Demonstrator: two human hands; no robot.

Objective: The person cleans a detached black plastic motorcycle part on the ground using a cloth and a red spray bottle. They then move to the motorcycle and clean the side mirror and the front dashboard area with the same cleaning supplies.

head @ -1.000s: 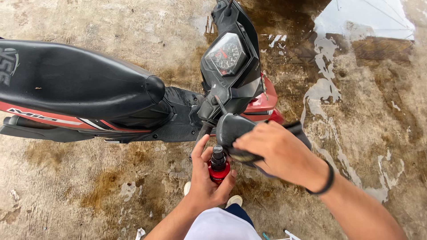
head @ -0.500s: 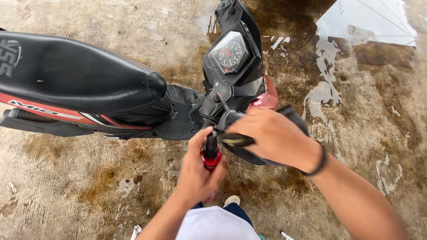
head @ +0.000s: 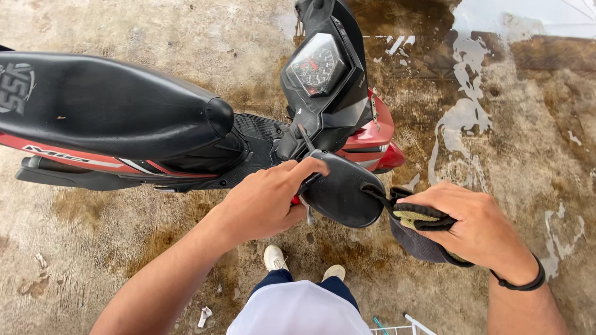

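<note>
The right hand [head: 478, 226], fingers clenched on a cloth [head: 417, 232], has been drawn off the mirror [head: 341, 189]; wiping is paused. Left fingers [head: 298, 170] pinch the mirror's stalk.

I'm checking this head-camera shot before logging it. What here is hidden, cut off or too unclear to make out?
- Handlebar grip: covered by the left hand.
- Mirror glass: only its dark back shows.
- Cloth: mostly bunched inside the right hand.
- Seat and rear of the scooter: cut off by the left edge.
- Gauge reading: too small.
- White rack: cut off by the bottom edge.
</note>
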